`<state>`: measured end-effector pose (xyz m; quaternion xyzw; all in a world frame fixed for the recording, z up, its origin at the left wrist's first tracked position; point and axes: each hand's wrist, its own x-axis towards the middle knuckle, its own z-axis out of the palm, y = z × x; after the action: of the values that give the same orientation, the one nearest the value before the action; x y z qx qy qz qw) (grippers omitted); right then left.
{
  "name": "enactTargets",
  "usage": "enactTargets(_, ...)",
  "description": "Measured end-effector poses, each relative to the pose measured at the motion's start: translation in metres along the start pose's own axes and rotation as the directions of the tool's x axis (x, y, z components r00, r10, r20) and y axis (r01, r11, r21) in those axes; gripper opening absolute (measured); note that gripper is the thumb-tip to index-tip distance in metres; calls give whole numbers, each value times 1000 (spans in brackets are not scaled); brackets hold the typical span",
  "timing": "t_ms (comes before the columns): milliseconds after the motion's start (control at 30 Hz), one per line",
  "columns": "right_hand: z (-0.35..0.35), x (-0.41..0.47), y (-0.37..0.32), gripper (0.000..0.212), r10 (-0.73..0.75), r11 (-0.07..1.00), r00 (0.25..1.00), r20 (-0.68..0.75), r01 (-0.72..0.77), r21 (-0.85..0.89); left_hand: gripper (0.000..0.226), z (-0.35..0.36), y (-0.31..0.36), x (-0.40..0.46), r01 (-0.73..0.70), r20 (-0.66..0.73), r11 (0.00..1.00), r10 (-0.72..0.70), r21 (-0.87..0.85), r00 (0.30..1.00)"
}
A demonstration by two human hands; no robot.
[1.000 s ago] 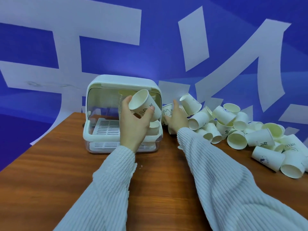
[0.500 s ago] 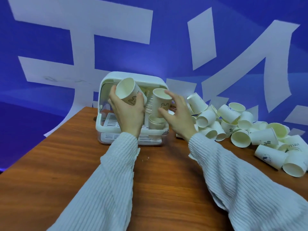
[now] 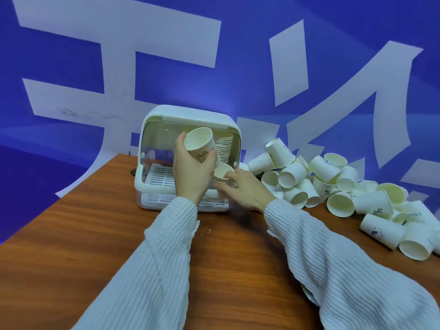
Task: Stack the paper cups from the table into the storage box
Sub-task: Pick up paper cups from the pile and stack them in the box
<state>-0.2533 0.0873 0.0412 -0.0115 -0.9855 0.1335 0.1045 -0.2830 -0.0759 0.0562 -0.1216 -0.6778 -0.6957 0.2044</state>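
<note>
two paper cups are in play now; the left hand grips a tilted cup in front of the open storage box, as it did a second ago; the right hand, which half a second ago held its cup high, has lowered it, fingers curled round the short stack at the box's front rim; so one more cup seems nested, and the left one is probably next; many loose cups wait on the worktop; readable print: a "%" sign on some; other letters are too blurred.
</note>
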Motion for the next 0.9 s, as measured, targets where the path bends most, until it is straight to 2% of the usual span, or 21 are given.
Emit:
enactTargets(100,-1,-6,1,77,-16,989,1000,-19,18,148,82,3,-3,-1,-53,39,996,50,73,998)
enactTargets(200,3,-21,1,81,37,943,989,-141,13,332,82,6,-8,0,-125,100,985,113,121,989)
enactTargets(333,3,-39,8,75,71,926,976,-207,13,376,79,12,-19,1,-221,244,923,146,316,959)
enactTargets(367,2,-43,9,73,70,922,975,-212,18,386,76,13,-22,1,-257,288,878,144,404,947)
enactTargets(433,0,-50,15,70,84,915,971,-223,14,403,72,16,-27,-3,-342,356,711,137,615,924)
enactTargets(500,-4,-55,22,66,120,915,957,-263,-4,403,85,21,-27,-10,-368,370,554,114,747,922)
enactTargets(533,-5,-58,28,63,148,920,940,-308,-16,391,94,22,-28,-11,-372,380,516,95,771,920)
enactTargets(600,-7,-65,40,56,233,930,881,-412,-78,358,102,23,-30,-11,-380,414,493,44,783,909)
enactTargets(667,-7,-75,52,50,336,921,822,-459,-185,341,97,24,-29,-9,-384,425,494,33,780,905)
enactTargets(700,-7,-80,56,50,387,907,809,-443,-248,340,90,24,-28,-11,-394,414,508,79,766,907)
enactTargets(767,-2,-89,62,58,464,869,809,-361,-336,363,71,27,-23,-19,-475,385,576,280,666,879)
enactTargets(833,5,-96,67,60,502,802,828,-248,-338,493,56,35,-16,-32,-632,383,601,504,489,775)
enactTargets(900,10,-101,71,56,521,691,831,-192,-279,667,53,46,-10,-45,-735,446,605,591,307,672)
